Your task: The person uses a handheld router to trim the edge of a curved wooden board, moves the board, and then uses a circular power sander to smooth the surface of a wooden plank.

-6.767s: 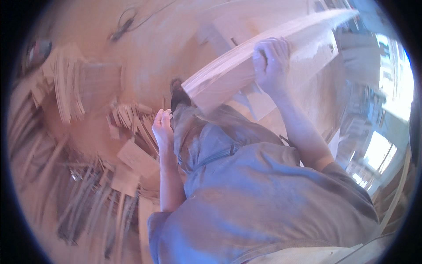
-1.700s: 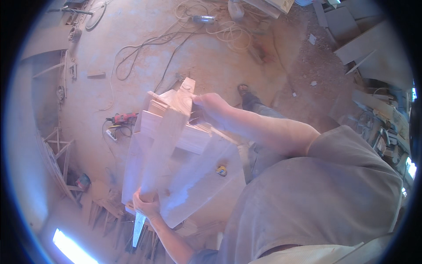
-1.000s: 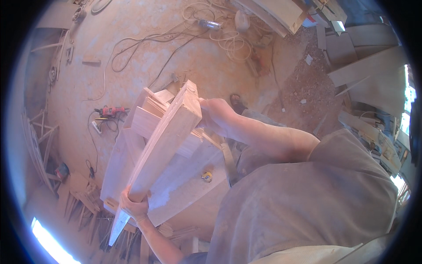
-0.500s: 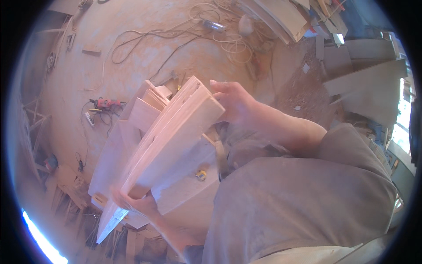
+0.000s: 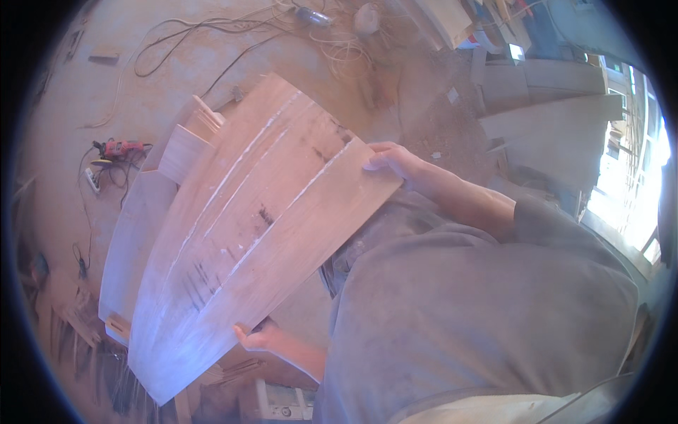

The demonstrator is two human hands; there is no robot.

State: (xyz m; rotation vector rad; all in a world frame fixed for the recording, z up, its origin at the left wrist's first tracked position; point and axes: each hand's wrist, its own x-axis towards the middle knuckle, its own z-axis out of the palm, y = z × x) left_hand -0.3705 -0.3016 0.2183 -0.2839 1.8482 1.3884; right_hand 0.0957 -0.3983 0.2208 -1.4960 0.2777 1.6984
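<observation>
You held the wooden panel [image 5: 282, 205] tilted over the pale board [image 5: 138, 233], hiding most of it. Your left hand [image 5: 260, 339], on the near side of the pale board, had its fingers clamped on the panel's edge. Your right hand [image 5: 394, 161], to the right of the pale board, was clamped on the panel too, thumb on the face and other fingers partly hidden. Beyond the pale board, a whitish jug [image 5: 366, 20] stood on the floor; its contents could not be made out. Wooden pieces [image 5: 185, 152] rested on the pale board's far end, and a red power tool [image 5: 120, 148] lay to its left.
</observation>
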